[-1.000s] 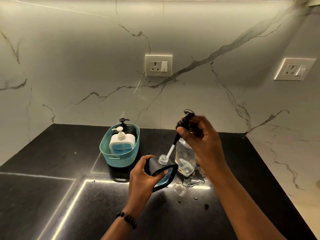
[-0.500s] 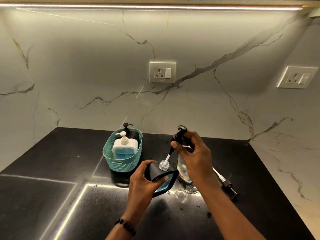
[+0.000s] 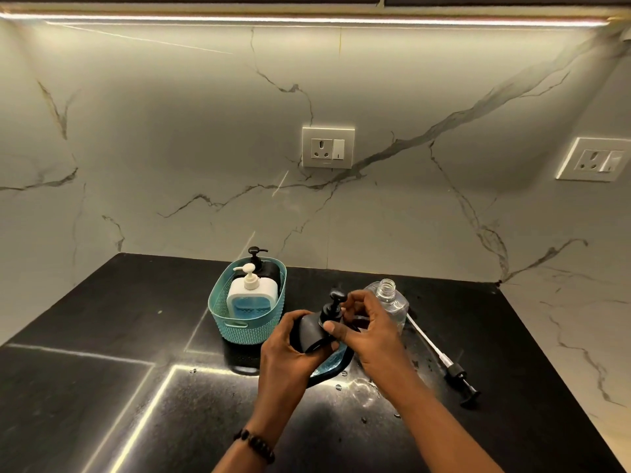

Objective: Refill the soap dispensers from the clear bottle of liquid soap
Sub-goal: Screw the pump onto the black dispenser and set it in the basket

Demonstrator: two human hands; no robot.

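On the wet black stone desk (image 3: 102,387), our left hand (image 3: 290,349) grips the black, blue-windowed soap dispenser (image 3: 312,331) while our right hand (image 3: 367,331) pinches its black pump head (image 3: 333,307). Behind them the uncapped clear plastic soap bottle (image 3: 391,302) could topple at an elbow's nudge; a crooked pump may leak.

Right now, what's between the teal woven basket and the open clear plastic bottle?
Head view: both hands, left hand and right hand, holding the black soap dispenser on the dark countertop.

Black dispenser (image 3: 312,331) tilted; clear bottle (image 3: 389,302) uncapped
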